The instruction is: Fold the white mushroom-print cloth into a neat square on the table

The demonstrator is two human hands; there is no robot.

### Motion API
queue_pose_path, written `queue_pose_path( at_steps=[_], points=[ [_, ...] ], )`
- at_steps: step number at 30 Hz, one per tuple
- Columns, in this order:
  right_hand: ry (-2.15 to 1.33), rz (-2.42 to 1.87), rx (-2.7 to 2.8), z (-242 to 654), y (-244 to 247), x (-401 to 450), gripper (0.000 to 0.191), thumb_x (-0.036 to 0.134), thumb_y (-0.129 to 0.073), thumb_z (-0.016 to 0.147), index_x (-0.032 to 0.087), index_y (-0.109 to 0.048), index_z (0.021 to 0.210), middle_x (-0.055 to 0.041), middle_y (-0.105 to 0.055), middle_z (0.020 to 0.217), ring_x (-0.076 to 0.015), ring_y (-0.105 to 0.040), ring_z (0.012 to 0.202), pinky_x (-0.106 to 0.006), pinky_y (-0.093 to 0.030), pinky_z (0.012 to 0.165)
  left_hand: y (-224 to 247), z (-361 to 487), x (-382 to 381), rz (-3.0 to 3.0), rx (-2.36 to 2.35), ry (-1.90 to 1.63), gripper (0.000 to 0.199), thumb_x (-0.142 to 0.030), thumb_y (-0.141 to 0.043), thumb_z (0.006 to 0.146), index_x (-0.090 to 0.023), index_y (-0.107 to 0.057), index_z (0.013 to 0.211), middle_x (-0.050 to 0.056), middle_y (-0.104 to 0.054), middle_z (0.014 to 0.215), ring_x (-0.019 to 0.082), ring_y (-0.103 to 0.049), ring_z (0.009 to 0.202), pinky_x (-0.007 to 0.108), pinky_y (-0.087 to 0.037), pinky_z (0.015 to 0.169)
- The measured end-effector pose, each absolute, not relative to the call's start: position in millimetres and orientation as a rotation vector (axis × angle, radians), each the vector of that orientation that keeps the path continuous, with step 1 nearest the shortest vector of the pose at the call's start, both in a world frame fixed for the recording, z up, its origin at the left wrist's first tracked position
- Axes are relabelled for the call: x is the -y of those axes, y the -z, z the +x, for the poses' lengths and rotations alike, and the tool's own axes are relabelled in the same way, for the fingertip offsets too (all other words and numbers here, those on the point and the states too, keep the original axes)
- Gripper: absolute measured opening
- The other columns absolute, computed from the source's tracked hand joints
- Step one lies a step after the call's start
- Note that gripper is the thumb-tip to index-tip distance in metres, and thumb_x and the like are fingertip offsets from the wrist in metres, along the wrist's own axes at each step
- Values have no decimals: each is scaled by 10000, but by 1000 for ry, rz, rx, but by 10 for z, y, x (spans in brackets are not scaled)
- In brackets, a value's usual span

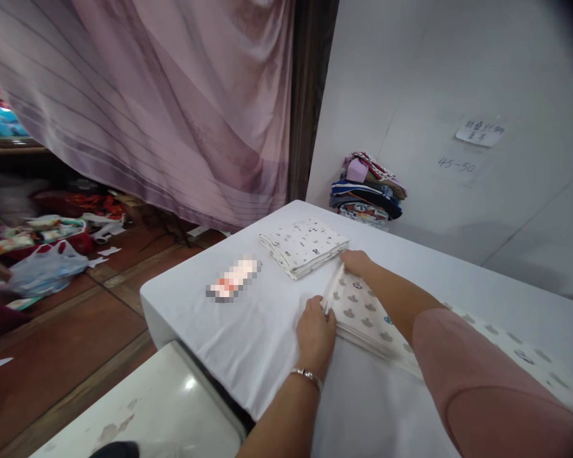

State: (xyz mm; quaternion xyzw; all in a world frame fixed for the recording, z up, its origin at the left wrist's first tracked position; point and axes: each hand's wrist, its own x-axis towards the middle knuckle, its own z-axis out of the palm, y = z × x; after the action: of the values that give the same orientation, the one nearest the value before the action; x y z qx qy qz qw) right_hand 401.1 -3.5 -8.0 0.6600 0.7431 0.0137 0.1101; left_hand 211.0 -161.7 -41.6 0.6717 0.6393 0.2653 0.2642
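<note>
A white cloth with grey mouse-head shapes lies in layers on the white-covered table, stretching off to the right. At its near left corner, my left hand grips the edge between thumb and fingers. My right hand is closed on the far left corner of the same cloth, its fingertips partly hidden. Just beyond the hands rests a folded white cloth with small dark prints, apart from my left hand. My right forearm covers part of the mouse-print cloth.
A blurred-out object lies on the table at the left. Folded clothes are stacked by the wall. A pink curtain hangs behind. A white glossy surface is at the near left; plastic bags sit on the floor.
</note>
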Motion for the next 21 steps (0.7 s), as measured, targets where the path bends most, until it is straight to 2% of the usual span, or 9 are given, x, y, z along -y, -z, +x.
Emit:
queue_pose_path(
  at_steps=[3, 6, 11, 14, 18, 21],
  points=[
    [-30, 2065, -2184, 4050, 116, 151, 543, 141, -468, 823, 192, -388, 1358, -133, -513, 1304, -246, -539, 1115, -322, -437, 866, 421, 2111, 1621, 1820, -1721, -754, 349, -255, -484, 835, -213, -455, 1180, 55, -589, 1097, 169, -588, 915, 273, -390, 750],
    [-66, 2219, -2304, 4041, 216, 410, 567, 165, -383, 865, 172, -263, 1419, -112, -396, 1412, -213, -411, 1251, -312, -357, 980, 444, 2111, 1619, 1826, -1709, -776, 263, -257, -496, 832, -212, -484, 1091, 49, -601, 1050, 171, -595, 895, 273, -395, 736],
    [37, 2214, -2472, 3876, 440, 822, 487, 336, -368, 908, 153, -359, 1360, -125, -372, 1424, -223, -291, 1319, -398, -239, 1055, 487, 2119, 1582, 1823, -1738, -799, 148, -244, -510, 817, -216, -483, 960, 30, -620, 956, 174, -611, 838, 278, -392, 704],
    [102, 2235, -2377, 3750, 471, 875, 462, 349, -300, 938, 158, -374, 1352, -116, -299, 1470, -231, -203, 1359, -458, -154, 1078, 491, 2110, 1556, 1840, -1744, -798, 131, -258, -498, 823, -217, -472, 945, 27, -624, 913, 176, -615, 808, 281, -388, 684],
    [209, 2329, -2330, 3642, 396, 979, 421, 347, -350, 928, 174, -416, 1306, -118, -322, 1456, -242, -234, 1342, -481, -178, 1062, 460, 2069, 1537, 1849, -1742, -756, 190, -310, -467, 843, -211, -465, 1005, 48, -620, 965, 182, -619, 792, 286, -393, 658],
    [243, 2317, -2466, 3589, 357, 1186, 411, 403, -383, 917, 208, -437, 1274, -101, -324, 1455, -256, -243, 1337, -513, -176, 1057, 425, 2047, 1500, 1904, -1739, -778, 269, -384, -435, 856, -200, -459, 1052, 83, -594, 1066, 211, -616, 858, 307, -412, 684]
  ],
)
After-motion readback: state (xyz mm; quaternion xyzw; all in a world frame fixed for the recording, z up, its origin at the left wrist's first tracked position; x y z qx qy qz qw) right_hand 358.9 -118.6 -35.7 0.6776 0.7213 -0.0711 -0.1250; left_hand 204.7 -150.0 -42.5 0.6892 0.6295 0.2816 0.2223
